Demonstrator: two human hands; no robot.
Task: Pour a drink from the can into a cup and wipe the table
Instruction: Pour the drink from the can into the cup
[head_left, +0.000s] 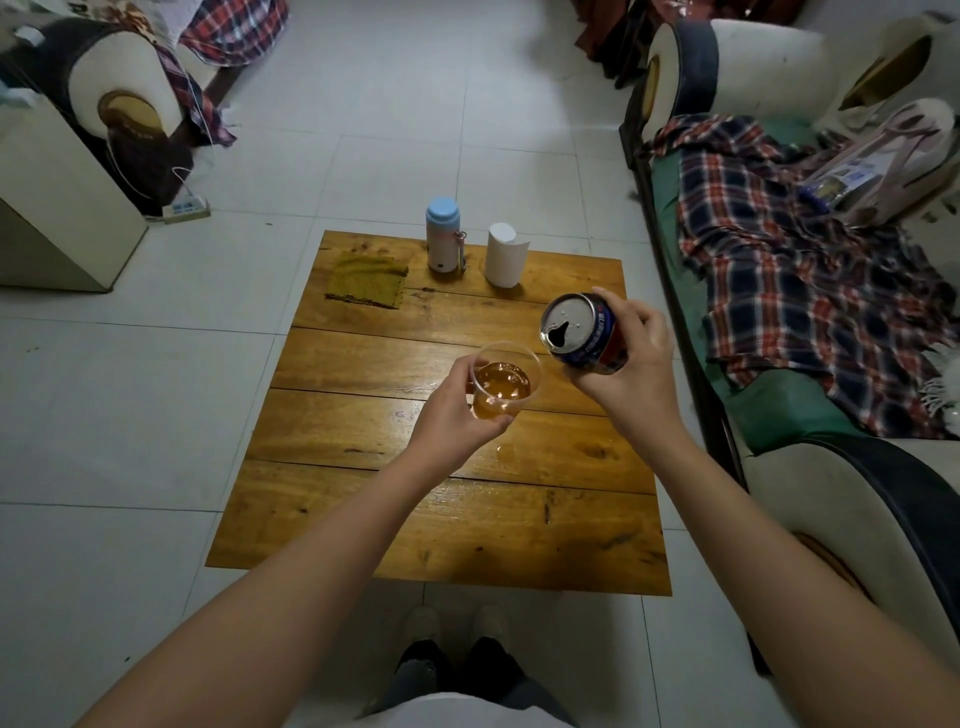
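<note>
Nearest to us we see our own feet (457, 623) on the pale tiled floor (130, 415), just short of the near edge of the wooden desk (441, 519). Both bare forearms reach out over the planks.

Above the middle of the desk, our left hand (452, 410) holds a clear plastic cup (506, 379); the grip is clamped round its lower wall, fingers curled about the near side. The cup is lifted off the wood and holds amber drink to roughly half its height. A small wet patch (506, 449) glistens on the plank just beneath it.

Just right of the cup, our right hand (628, 358) holds the can (584, 335), the grip wrapped round its blue and red body. The can is tilted towards the cup, its silver top and open mouth facing us, the rim close to the cup's lip but apart from it. We see no stream between them.

Farther along, at the far left of the desk, lies a folded yellow-green cloth (366, 280). At the far edge stand a white flask with a blue lid (443, 234) and, to its right, a white paper roll (503, 254), the two apart.

On the right a sofa (831, 467) carries a plaid blanket (789, 270).
</note>
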